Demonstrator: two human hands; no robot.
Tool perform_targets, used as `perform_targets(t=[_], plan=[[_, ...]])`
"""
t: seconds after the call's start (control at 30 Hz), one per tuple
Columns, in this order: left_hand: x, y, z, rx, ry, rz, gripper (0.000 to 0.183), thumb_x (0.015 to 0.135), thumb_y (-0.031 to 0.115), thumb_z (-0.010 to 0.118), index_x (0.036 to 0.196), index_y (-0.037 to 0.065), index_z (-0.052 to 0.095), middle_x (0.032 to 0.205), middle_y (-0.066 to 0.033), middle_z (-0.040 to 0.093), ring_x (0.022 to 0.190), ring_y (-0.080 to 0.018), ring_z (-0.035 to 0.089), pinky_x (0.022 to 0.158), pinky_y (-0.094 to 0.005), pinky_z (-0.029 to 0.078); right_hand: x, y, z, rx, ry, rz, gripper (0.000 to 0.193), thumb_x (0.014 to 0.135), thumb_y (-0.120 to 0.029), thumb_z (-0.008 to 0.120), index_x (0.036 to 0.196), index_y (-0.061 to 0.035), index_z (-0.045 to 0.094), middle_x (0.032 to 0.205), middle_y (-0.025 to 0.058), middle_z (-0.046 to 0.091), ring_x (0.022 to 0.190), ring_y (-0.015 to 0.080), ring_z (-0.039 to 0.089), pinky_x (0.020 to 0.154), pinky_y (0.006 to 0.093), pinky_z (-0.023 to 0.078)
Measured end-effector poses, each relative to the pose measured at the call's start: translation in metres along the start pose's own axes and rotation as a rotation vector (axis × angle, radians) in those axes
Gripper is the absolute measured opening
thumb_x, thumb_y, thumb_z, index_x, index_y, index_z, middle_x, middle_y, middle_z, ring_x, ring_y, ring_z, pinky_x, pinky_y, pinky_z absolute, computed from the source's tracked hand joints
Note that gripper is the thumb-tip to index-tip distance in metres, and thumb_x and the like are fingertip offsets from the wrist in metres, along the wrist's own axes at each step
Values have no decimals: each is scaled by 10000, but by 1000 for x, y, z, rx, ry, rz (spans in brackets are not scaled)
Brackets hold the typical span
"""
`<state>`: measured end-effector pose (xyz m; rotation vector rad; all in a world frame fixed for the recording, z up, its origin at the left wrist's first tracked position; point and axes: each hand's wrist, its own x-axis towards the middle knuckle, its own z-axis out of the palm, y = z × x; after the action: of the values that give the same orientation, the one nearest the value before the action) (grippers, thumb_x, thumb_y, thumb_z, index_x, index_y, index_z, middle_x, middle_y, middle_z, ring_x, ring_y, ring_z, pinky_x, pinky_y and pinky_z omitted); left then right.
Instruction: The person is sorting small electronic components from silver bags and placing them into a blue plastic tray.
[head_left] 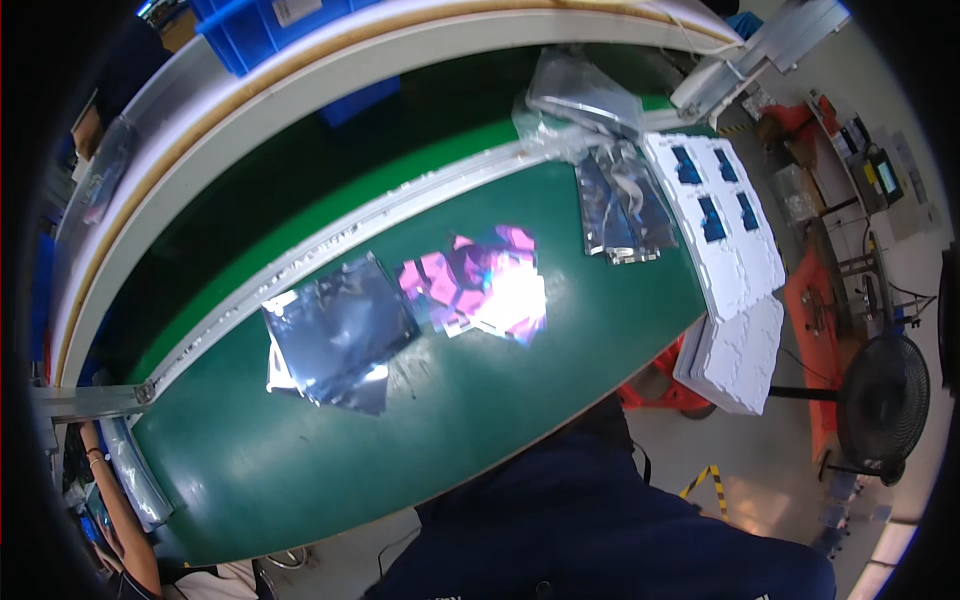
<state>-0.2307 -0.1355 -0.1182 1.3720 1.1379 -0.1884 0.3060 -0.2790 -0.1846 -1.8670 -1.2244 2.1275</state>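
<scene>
Neither of my hands shows; only my dark blue clothing (590, 510) fills the lower middle. In front of me on the green tabletop (480, 410) lies a stack of dark, shiny antistatic bags (340, 325), its sheets fanned unevenly. Right of it, loosely overlapping, are pink-purple reflective pieces (470, 280), with strong glare on their right part. Farther right are more silvery antistatic bags (625, 205), lying below a crumpled clear plastic bag (580, 95). A white moulded tray (725, 255) at the right edge holds several small dark blue parts (710, 218).
More white trays (730, 355) are stacked at the right, near a red stool (665, 390) and a black fan (880, 405). A metal rail (350, 220) runs along the table's far side. At far left a co-worker's arm (125, 510) reaches beside a plastic roll (135, 475). A blue bin (265, 30) stands beyond.
</scene>
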Motion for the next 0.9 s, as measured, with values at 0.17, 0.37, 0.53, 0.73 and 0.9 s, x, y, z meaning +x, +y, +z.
perform_targets(t=[0.17, 0.37, 0.53, 0.73, 0.9], plan=[[-2, 8, 18, 6, -45, 1, 201, 780, 84, 664, 957, -10, 673, 926, -174, 680, 860, -301, 655, 774, -353, 506, -9, -82, -31, -633, -194, 375, 214, 742, -197, 687, 890, -42, 696, 832, 109, 694, 781, 205, 640, 717, 347, 487], [-19, 110, -26, 74, -122, 285, 150, 848, 112, 622, 927, 5, 694, 840, -113, 692, 771, -208, 651, 675, -315, 495, -58, -241, -116, -430, 658, -491, 117, 861, -116, 610, 863, -11, 663, 723, 62, 651, 687, 127, 608, 613, 275, 476], [13, 180, -60, 291, 574, 649, 176, 723, 21, 680, 892, -27, 670, 880, -167, 675, 824, -320, 651, 777, -383, 499, -15, -262, -246, -588, 1152, -452, 190, 783, -198, 656, 833, -20, 701, 774, 162, 680, 700, 275, 651, 654, 357, 501], [90, 166, -93, 763, 886, 432, 662, 694, 120, 760, 1286, -2, 488, 1360, -251, 425, 1276, -423, 381, 1066, -434, 327, 46, -289, -289, -664, 1306, 103, 345, 719, -216, 669, 994, -8, 669, 1044, 202, 655, 1006, 342, 627, 843, 418, 507], [89, 169, -93, 678, 903, 401, 688, 706, 140, 760, 1320, 38, 469, 1408, -245, 368, 1318, -411, 331, 1079, -436, 313, 57, -296, -299, -705, 1277, 121, 365, 733, -238, 677, 1011, -3, 656, 1053, 202, 652, 992, 352, 627, 830, 419, 512]])
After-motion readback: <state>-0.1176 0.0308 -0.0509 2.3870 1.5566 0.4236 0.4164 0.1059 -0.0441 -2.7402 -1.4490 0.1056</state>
